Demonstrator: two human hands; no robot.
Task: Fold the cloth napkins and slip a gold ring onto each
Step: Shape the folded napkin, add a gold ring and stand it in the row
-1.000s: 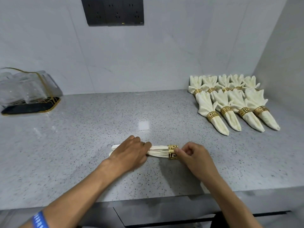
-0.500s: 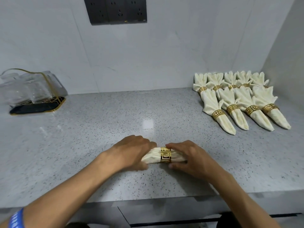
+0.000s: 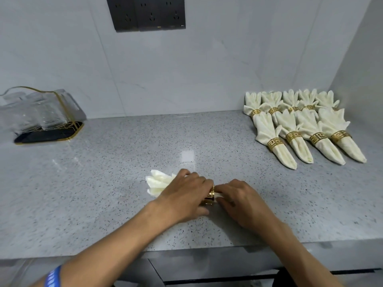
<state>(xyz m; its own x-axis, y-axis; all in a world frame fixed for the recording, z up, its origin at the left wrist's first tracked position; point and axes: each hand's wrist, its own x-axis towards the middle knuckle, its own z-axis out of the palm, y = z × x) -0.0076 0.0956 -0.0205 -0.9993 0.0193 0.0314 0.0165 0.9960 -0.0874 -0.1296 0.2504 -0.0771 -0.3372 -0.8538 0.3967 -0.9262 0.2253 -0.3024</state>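
Cream napkin (image 3: 158, 182) lying on the speckled grey surface (image 3: 103, 183) near its front edge, loose folds fanned out to the left, gold ring (image 3: 209, 196) around its middle. Left hand (image 3: 184, 196) curled over the napkin and ring, gripping the bundle; right hand (image 3: 240, 200) pinching the narrow end just beside the ring, fingertips touching those of the left. At far right against the wall, finished napkins (image 3: 298, 125) in two overlapping rows, each banded in gold. At far left, clear holder with gold trim (image 3: 41, 114) on a black base. Above, dark socket panel (image 3: 149, 13) on the wall. Blue wristband (image 3: 52, 279) on the left forearm.
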